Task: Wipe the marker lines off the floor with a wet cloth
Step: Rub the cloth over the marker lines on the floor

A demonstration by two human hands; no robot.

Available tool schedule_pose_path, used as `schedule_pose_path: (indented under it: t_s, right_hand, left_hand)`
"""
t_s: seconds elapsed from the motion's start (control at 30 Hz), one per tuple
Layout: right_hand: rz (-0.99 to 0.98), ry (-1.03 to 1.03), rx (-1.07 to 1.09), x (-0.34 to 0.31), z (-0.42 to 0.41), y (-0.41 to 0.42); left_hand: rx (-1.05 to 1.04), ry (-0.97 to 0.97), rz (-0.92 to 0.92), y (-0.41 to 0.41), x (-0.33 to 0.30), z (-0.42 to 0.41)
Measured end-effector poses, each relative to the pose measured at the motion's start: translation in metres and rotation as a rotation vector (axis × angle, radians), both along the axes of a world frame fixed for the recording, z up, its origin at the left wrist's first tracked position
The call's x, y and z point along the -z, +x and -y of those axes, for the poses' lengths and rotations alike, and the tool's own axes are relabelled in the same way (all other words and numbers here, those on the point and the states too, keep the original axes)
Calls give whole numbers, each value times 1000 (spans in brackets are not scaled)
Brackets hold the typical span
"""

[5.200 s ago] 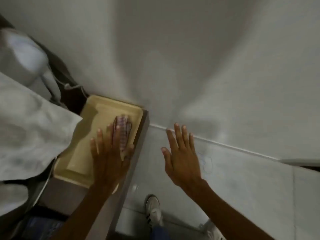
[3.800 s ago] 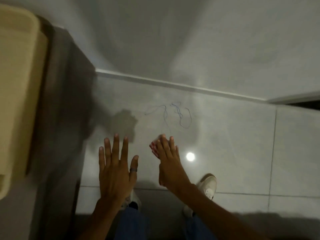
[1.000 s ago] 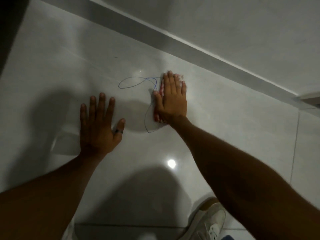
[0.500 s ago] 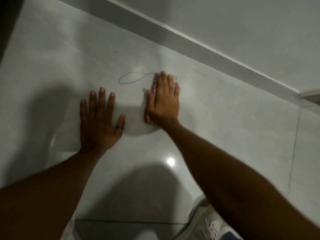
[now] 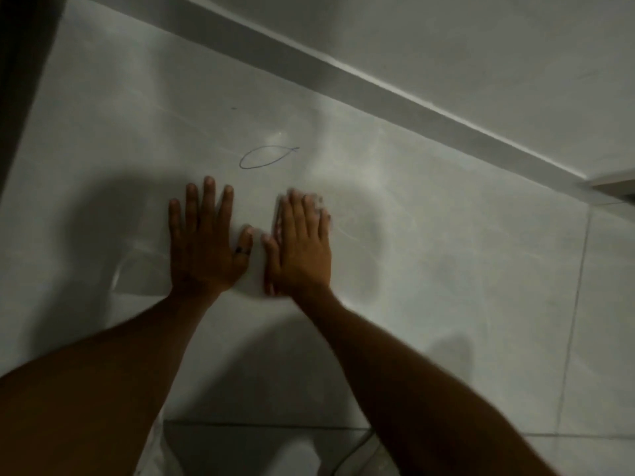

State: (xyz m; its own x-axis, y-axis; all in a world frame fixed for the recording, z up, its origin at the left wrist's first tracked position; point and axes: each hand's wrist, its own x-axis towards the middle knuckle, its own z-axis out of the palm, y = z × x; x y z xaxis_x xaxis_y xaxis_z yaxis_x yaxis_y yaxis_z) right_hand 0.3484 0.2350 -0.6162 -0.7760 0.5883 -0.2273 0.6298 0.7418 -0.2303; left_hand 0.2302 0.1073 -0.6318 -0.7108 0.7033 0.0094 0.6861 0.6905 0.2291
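Observation:
One thin blue marker loop [image 5: 266, 157] is left on the pale glossy floor tile [image 5: 446, 269], just beyond my fingertips. My right hand [image 5: 302, 245] lies flat on the floor, pressing the cloth [image 5: 319, 201]; only a pale blurred edge of it shows past the fingertips. My left hand [image 5: 206, 238], with a dark ring on the thumb, rests flat and bare on the tile right beside the right hand, fingers spread. Faint wet streaks mark the tile to the right of the right hand.
A grey skirting strip [image 5: 378, 94] runs diagonally along the wall behind the marker loop. A dark furniture edge [image 5: 20, 80] stands at the far left. Grout lines [image 5: 580, 286] cross the floor at the right and near the bottom.
My right hand has dragged the cloth back toward me, off the lines. The lower strokes of the scribble are gone; only the oval loop stays. The left hand has held its place.

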Motion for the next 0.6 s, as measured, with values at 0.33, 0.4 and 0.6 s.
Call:
schedule_pose_path:
  t_s: [0.33,0.4,0.6]
  right_hand:
    - [-22,30,-191,5,-24,-15]
    - [-58,34,-172,3,-47,-42]
    - [-100,28,-8,-7,-96,-128]
  left_hand:
    - [-8,-20,20,-2,4,-1]
    - [3,-13,-8,0,5,2]
    - [4,-19,-20,-2,7,2]
